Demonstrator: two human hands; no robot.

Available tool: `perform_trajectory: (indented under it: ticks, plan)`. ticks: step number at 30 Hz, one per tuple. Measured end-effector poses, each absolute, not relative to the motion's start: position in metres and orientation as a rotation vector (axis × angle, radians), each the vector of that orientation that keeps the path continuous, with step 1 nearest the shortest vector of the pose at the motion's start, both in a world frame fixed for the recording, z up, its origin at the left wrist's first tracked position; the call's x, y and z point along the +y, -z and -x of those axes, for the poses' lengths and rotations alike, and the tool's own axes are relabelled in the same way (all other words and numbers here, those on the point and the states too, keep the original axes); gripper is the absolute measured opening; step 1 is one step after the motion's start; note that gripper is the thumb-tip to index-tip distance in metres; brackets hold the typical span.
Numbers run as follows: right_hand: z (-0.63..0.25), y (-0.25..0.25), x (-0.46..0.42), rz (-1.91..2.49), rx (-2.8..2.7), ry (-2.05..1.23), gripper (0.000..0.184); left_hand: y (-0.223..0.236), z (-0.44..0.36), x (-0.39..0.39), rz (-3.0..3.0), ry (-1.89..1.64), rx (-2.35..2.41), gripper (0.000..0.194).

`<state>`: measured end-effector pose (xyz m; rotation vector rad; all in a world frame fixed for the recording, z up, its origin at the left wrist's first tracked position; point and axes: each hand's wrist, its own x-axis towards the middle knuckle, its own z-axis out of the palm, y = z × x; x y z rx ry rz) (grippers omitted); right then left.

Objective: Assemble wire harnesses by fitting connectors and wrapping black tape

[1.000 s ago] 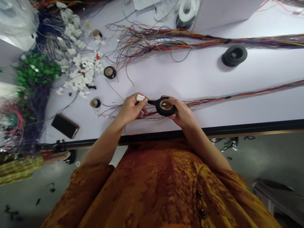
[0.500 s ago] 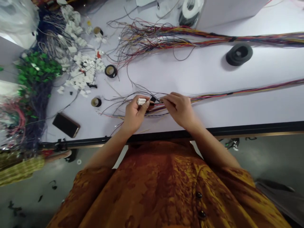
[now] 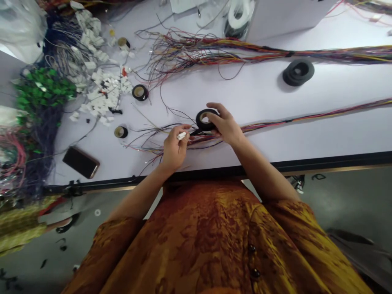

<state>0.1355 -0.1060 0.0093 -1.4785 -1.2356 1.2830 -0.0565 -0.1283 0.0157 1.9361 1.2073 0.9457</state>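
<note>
My left hand point(image 3: 175, 149) is closed around a white plastic connector point(image 3: 181, 136) and the wires beside it. My right hand point(image 3: 227, 125) grips a roll of black tape point(image 3: 202, 119), with the thumb at its core. From the roll a short strip of tape point(image 3: 195, 132) runs to the wires at my left fingertips. The wire bundle point(image 3: 263, 125) stretches away to the right under my right hand. Its loose wire ends point(image 3: 142, 148) fan out to the left of my left hand.
Two larger wire bundles point(image 3: 214, 51) lie along the back. A thick black tape roll point(image 3: 298, 72) stands at right. Smaller tape rolls point(image 3: 140, 92), white connectors point(image 3: 104, 96), green connectors point(image 3: 43, 92) and a phone point(image 3: 81, 162) are at left. The table edge point(image 3: 321, 163) runs before me.
A roll of black tape now shows in my right hand, which has opened out around it and risen slightly. My left hand keeps its hold on the connector. The whole view has shifted a little.
</note>
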Motion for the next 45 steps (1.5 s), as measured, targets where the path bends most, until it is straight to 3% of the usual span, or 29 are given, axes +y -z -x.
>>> perform_trajectory:
  ticks: [6, 10, 13, 17, 21, 24, 30, 37, 45]
  plan:
    - [-0.120, -0.005, -0.195, 1.437, -1.604, -0.881, 0.053, -0.019, 0.047, -0.108, -1.358, -0.959, 1.239, 0.030]
    - [-0.118, -0.005, -0.200, 1.345, -1.799, -0.903, 0.028, -0.020, 0.045, -0.111, -1.319, -1.000, 1.151, 0.028]
    - [-0.134, -0.021, -0.171, 1.370, -1.663, -0.824, 0.023, -0.021, 0.047, -0.125, -1.473, -1.027, 1.131, 0.028]
    - [-0.142, -0.041, -0.125, 1.542, -1.813, -1.030, 0.020, -0.018, 0.048, -0.147, -2.019, -1.007, 1.161, 0.015]
    - [-0.125, -0.037, -0.094, 1.648, -1.969, -1.091, 0.032, -0.003, 0.045, -0.157, -2.434, -0.855, 1.078, 0.022]
    - [-0.117, -0.023, -0.080, 1.657, -1.883, -1.097, 0.037, 0.009, 0.045, -0.155, -2.460, -0.868, 1.086, 0.023]
    - [-0.137, 0.000, -0.082, 1.707, -1.108, -1.502, 0.035, 0.012, 0.052, -0.142, -2.147, -1.022, 1.116, 0.012]
    - [-0.159, 0.015, -0.119, 1.537, -1.037, -1.265, 0.051, 0.024, 0.042, -0.123, -1.228, -1.055, 1.146, 0.027]
    - [-0.163, 0.017, -0.138, 1.491, -1.167, -1.032, 0.049, 0.011, 0.034, -0.107, -1.420, -0.837, 0.989, 0.037]
